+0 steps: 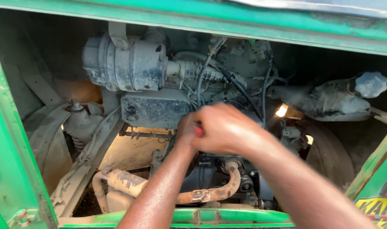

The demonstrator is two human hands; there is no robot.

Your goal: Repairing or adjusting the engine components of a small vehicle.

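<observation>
Green-painted engine bay (15,161), dusty grey engine. Your right hand (227,129) and left hand (187,131) clench a red-handled tool (199,131); mostly hidden, its axis and heading cannot be told.

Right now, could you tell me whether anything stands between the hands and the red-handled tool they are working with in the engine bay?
Nothing visible does. The right hand is closed around the red-handled tool, and the left hand sits against it from behind. Black cables run above them, apart from the grip.
</observation>
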